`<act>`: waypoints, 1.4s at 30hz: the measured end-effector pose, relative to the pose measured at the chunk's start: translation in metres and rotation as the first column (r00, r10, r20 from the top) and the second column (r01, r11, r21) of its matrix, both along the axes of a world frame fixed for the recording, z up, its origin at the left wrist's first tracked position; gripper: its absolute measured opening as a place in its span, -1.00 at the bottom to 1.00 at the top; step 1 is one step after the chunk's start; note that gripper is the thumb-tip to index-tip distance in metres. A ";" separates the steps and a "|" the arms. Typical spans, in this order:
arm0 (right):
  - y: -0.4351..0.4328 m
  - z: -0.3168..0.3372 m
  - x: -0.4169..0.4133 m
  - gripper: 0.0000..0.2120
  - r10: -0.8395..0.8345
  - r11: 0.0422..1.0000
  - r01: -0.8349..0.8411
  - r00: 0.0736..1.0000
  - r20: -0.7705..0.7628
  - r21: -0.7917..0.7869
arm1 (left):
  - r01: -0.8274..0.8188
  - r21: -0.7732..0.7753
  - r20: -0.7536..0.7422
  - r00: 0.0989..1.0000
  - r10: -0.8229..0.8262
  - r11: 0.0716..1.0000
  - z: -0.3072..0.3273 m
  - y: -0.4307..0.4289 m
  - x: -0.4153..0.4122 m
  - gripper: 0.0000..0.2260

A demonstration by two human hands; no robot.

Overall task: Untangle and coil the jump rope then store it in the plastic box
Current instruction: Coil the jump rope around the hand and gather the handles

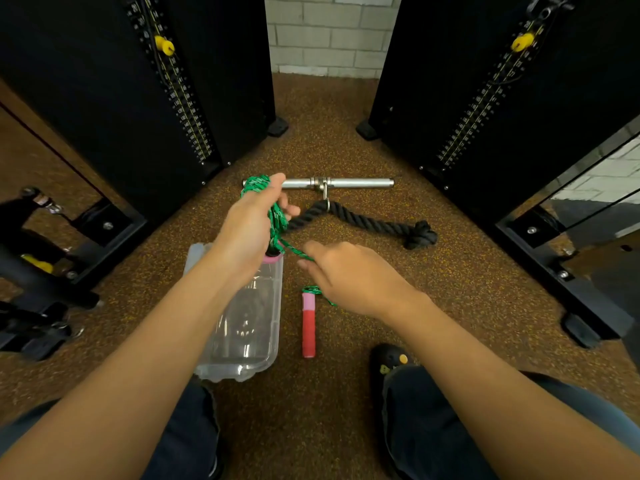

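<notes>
The green jump rope is wound in several loops around my left hand, which is closed on the coil above the far end of the clear plastic box. One pink handle end pokes out under that hand. A strand runs from the coil to my right hand, whose fingers pinch it. The rope goes on under my right hand to the other handle, pink and red, lying on the floor right of the box. The box is open, with nothing in it.
A chrome cable bar and a thick black triceps rope lie on the brown speckled floor just beyond my hands. Black weight-stack towers stand left and right. My knees and a black shoe are below.
</notes>
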State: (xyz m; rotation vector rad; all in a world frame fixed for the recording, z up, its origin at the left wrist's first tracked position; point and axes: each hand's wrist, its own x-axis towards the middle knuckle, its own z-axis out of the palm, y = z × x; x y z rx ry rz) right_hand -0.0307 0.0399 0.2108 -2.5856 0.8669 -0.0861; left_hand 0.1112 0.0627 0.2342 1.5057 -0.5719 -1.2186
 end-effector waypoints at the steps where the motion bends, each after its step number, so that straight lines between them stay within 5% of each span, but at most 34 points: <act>1: 0.001 0.003 0.001 -0.73 0.008 1.000 -0.007 1.000 0.027 -0.024 | 0.025 0.068 0.130 0.991 -0.034 0.997 -0.003 0.001 -0.001 -0.76; 4: 0.000 0.015 0.001 -0.72 0.016 0.996 -0.003 0.991 0.130 -0.093 | 0.154 0.136 0.233 0.955 -0.183 0.979 -0.012 0.004 -0.010 -0.78; 9: -0.009 0.030 -0.007 -0.71 -0.009 0.986 0.047 0.972 0.233 -0.157 | 0.391 0.109 0.131 0.905 -0.404 0.914 -0.008 0.008 -0.018 -0.61; 16: -0.029 0.038 -0.017 -0.64 -0.159 0.976 0.083 0.901 0.404 0.199 | 0.707 -0.047 -0.129 0.696 -0.706 0.705 0.014 0.014 -0.025 -0.40; 20: -0.033 0.031 -0.019 -0.62 -0.208 0.956 0.125 0.927 0.313 0.265 | 0.646 -0.124 -0.267 0.710 -0.652 0.754 0.009 0.013 -0.013 -0.44; 25: -0.024 0.021 -0.016 -0.63 -0.144 0.974 0.110 0.976 0.166 0.196 | 0.340 -0.353 -0.547 0.681 -0.487 0.872 0.005 0.005 0.003 -0.74; 28: -0.020 0.013 -0.011 -0.69 -0.096 0.980 0.080 0.992 0.078 0.183 | 0.225 -0.376 -0.617 0.663 -0.424 0.899 0.003 0.004 0.001 -0.57; 31: -0.019 0.014 -0.011 -0.74 -0.063 0.983 0.063 0.998 -0.006 0.171 | 0.172 -0.328 -0.556 0.760 -0.337 0.929 0.002 0.005 -0.006 -0.45; 36: -0.010 0.018 -0.009 -0.81 0.001 0.995 0.003 0.999 -0.041 0.103 | 0.113 -0.237 -0.317 0.930 -0.187 0.965 0.000 0.000 -0.006 -0.72; 42: -0.006 0.028 -0.007 -0.87 0.076 0.995 -0.068 0.989 0.128 -0.067 | 0.202 -0.211 -0.160 0.958 -0.237 0.957 -0.005 0.000 -0.010 -0.75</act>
